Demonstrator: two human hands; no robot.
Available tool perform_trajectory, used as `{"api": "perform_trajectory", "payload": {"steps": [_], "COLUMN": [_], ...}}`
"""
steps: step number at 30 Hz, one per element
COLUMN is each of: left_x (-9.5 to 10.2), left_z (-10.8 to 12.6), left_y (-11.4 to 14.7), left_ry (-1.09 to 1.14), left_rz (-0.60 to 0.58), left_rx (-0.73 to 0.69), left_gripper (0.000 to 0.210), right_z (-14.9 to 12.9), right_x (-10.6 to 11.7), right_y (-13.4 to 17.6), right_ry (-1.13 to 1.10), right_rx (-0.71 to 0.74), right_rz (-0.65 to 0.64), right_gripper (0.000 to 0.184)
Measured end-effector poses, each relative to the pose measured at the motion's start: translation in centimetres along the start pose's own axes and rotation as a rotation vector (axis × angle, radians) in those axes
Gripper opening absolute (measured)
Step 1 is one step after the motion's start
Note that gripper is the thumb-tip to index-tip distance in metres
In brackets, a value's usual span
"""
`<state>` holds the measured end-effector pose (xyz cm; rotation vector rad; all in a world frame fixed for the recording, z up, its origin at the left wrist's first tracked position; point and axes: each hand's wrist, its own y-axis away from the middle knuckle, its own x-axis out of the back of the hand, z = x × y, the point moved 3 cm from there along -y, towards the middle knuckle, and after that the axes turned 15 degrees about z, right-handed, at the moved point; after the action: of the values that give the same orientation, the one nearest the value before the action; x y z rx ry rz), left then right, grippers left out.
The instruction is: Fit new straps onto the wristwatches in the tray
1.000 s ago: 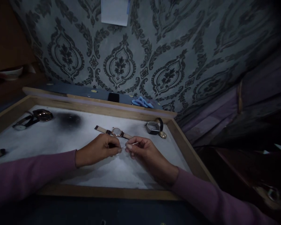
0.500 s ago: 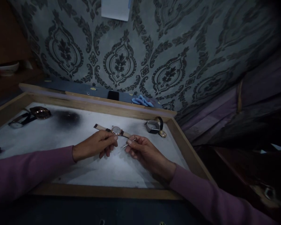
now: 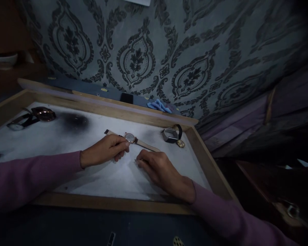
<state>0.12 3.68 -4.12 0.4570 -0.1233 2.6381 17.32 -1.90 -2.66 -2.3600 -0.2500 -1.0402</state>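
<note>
A wristwatch (image 3: 130,137) with a round pale dial, a rose-gold case and a strap stretched out to both sides is pinched at its lower edge by my left hand (image 3: 106,150). The strap's right part (image 3: 146,146) runs out behind the knuckles of my right hand (image 3: 160,167). That hand is closed around a thin silver metal tool (image 3: 137,161). Only the tool's tip shows beside the fingertips; the fingers hide the rest, so its exact kind is unclear.
A shallow wooden tray (image 3: 113,204) with a white floor surrounds the work. At its right lie a dark-strapped watch (image 3: 170,135) and a small gold watch (image 3: 180,143). More watches (image 3: 43,114) lie at the left. A blue cloth (image 3: 159,105) sits behind the back rim.
My right hand has turned palm down, now hiding most of the thin tool that showed before. The strap end near it is in fuller view. My left hand keeps its pinch; the camera view has shifted slightly.
</note>
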Motion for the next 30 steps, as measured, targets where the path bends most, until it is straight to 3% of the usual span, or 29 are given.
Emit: {"api": "perform_trajectory", "payload": {"steps": [3, 12, 18, 21, 25, 30], "left_x": [0.0, -0.1, -0.1, 0.0, 0.0, -0.2], "left_z": [-0.1, -0.4, -0.3, -0.3, -0.2, 0.6], "left_y": [-0.1, 0.1, 0.2, 0.1, 0.1, 0.6], "left_ry": [0.002, -0.009, -0.016, -0.027, -0.041, -0.178], "left_rz": [-0.005, -0.017, -0.037, -0.036, -0.057, -0.137], "left_rx": [-0.001, -0.059, -0.064, -0.053, -0.035, -0.245], "left_gripper": [0.035, 0.034, 0.033, 0.032, 0.029, 0.01], "right_z": [-0.5, 0.9, 0.3, 0.8, 2.2, 2.7], "right_x": [-0.1, -0.4, -0.6, -0.9, -1.6, -1.8], "right_y": [-0.2, -0.4, -0.2, -0.2, -0.1, -0.4], "right_ry": [0.083, -0.205, -0.221, -0.341, -0.615, -0.765], "right_rx": [0.077, -0.195, -0.16, -0.297, -0.603, -0.769], "right_rz": [-0.031, 0.061, 0.045, 0.034, 0.033, 0.078], "right_gripper": [0.015, 0.021, 0.024, 0.028, 0.034, 0.036]}}
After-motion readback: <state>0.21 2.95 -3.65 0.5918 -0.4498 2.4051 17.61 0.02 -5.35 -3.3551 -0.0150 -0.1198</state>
